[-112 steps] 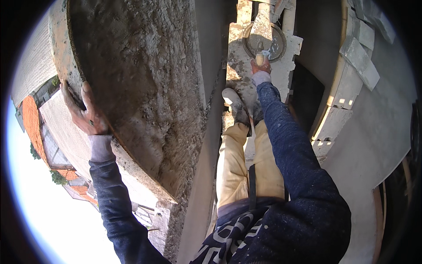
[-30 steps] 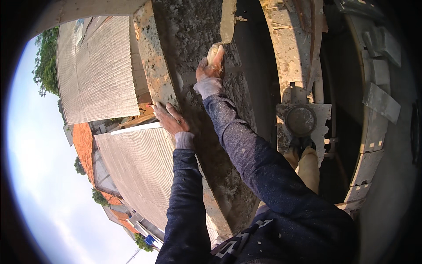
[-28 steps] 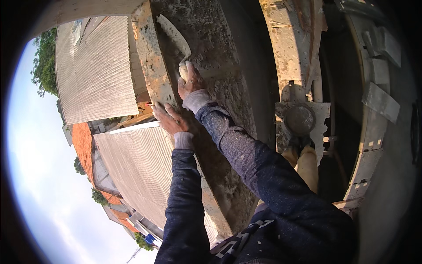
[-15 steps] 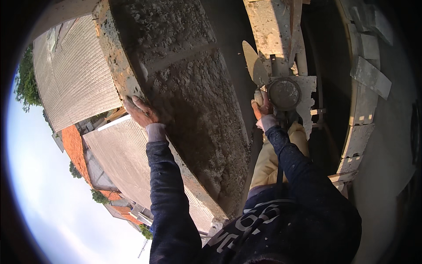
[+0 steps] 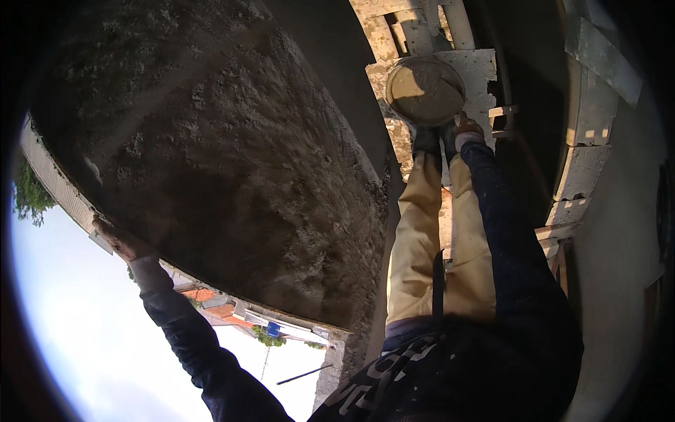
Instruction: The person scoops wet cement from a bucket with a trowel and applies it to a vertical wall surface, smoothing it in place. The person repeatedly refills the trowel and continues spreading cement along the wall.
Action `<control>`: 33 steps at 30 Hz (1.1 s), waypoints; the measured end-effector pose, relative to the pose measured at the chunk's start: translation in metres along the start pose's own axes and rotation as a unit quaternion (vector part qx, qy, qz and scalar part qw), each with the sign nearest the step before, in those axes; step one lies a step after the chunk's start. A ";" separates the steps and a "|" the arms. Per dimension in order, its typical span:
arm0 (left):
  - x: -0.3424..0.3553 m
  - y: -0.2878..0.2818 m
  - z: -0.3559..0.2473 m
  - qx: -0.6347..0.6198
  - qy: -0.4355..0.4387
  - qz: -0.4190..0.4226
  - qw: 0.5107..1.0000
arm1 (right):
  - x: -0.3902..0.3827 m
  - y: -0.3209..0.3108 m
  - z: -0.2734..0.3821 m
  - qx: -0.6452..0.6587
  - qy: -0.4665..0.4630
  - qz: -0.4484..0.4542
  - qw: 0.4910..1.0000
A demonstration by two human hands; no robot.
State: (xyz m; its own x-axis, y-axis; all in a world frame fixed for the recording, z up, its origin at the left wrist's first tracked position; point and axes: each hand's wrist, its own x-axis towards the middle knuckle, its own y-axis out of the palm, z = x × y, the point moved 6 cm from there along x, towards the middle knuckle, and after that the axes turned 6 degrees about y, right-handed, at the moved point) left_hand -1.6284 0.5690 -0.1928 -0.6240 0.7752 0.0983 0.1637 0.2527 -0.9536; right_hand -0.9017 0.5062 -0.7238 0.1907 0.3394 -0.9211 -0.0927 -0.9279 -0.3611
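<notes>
My left hand (image 5: 125, 244) rests on the outer edge of a rough, mortar-covered wall (image 5: 232, 162), its fingers stretched along the rim. Low beside the round bucket's rim, my right hand (image 5: 468, 128) is closed around the trowel's handle. I cannot make out the trowel's blade in this dim spot. Grey wet mortar (image 5: 422, 91) fills much of the bucket (image 5: 391, 105), with a patch of sunlight across it. The bucket stands on a pale, splattered board (image 5: 480, 74), just ahead of my feet.
Narrow planks (image 5: 383, 39) form the platform under me. To the right runs a line of pale blocks (image 5: 582, 169), with a dark gap between it and the platform. Beyond the wall at the left are sky, orange roofs (image 5: 228, 313) and trees (image 5: 31, 190).
My view has tilted toward the wall and my feet. My right hand has moved from beside the bucket's left to its near right rim. The trowel's blade has gone out of sight.
</notes>
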 end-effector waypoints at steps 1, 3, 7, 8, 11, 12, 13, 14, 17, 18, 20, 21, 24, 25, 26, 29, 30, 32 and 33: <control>0.005 -0.007 -0.002 0.071 0.050 -0.023 0.996 | 0.007 0.014 0.024 -0.016 -0.009 0.027 0.999; -0.014 0.034 -0.061 -0.074 -0.127 -0.025 0.989 | 0.009 0.023 0.037 0.039 -0.036 0.038 0.998; -0.024 0.024 -0.058 -0.027 -0.171 -0.022 0.985 | 0.003 0.024 0.005 0.024 -0.073 0.066 0.995; -0.024 0.011 -0.053 0.009 -0.155 -0.027 0.988 | -0.003 0.023 -0.002 0.032 -0.085 0.077 0.993; -0.019 0.005 -0.015 -0.099 -0.147 -0.016 0.984 | -0.037 -0.010 -0.017 0.039 -0.094 0.087 0.991; -0.018 0.015 -0.011 -0.144 -0.160 -0.011 0.976 | -0.048 -0.023 -0.021 0.042 -0.093 0.084 0.991; -0.016 0.014 -0.012 -0.100 -0.111 -0.005 0.989 | -0.055 -0.032 -0.021 0.047 -0.099 0.084 0.991; -0.014 0.011 -0.009 -0.054 -0.061 -0.002 0.997 | -0.064 -0.042 -0.019 0.051 -0.106 0.083 0.990; -0.009 0.016 -0.021 -0.090 -0.044 -0.003 0.995 | -0.091 -0.066 -0.007 0.126 -0.156 0.059 0.978; -0.010 0.012 -0.019 -0.066 -0.021 -0.036 0.997 | -0.096 -0.070 -0.001 0.166 -0.181 0.058 0.968; -0.009 0.013 -0.042 0.034 -0.004 -0.052 0.998 | -0.114 -0.086 0.031 0.261 -0.224 0.013 0.939; -0.008 0.016 -0.046 0.050 -0.001 -0.049 0.998 | -0.131 -0.100 0.046 0.294 -0.239 -0.034 0.925; -0.015 0.009 -0.034 0.101 -0.012 -0.058 0.993 | -0.166 -0.155 0.100 0.310 -0.271 -0.161 0.897; -0.015 0.011 -0.035 0.106 -0.013 -0.059 0.993 | -0.178 -0.171 0.119 0.304 -0.271 -0.204 0.890; -0.015 0.011 -0.037 0.111 -0.012 -0.061 0.992 | -0.183 -0.185 0.137 0.384 -0.270 -0.184 0.864; -0.017 0.009 -0.028 0.120 -0.021 -0.082 0.989 | -0.216 -0.237 0.209 0.596 -0.268 -0.095 0.751; -0.019 0.010 -0.026 0.117 -0.025 -0.080 0.990 | -0.249 -0.270 0.234 0.652 -0.263 -0.055 0.709; -0.020 0.010 -0.033 0.113 -0.028 -0.077 0.990 | -0.303 -0.324 0.275 0.638 -0.244 -0.079 0.726; -0.022 0.008 -0.034 0.123 -0.028 -0.089 0.988 | -0.322 -0.342 0.298 0.632 -0.237 -0.089 0.732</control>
State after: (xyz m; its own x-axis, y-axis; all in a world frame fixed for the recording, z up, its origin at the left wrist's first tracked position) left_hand -1.5873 0.5731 -0.1928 -0.6685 0.6964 0.2610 -0.1384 0.2283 -0.9637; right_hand -1.2224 0.7603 -0.3467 -0.0231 0.7316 -0.6813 -0.9954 -0.0799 -0.0520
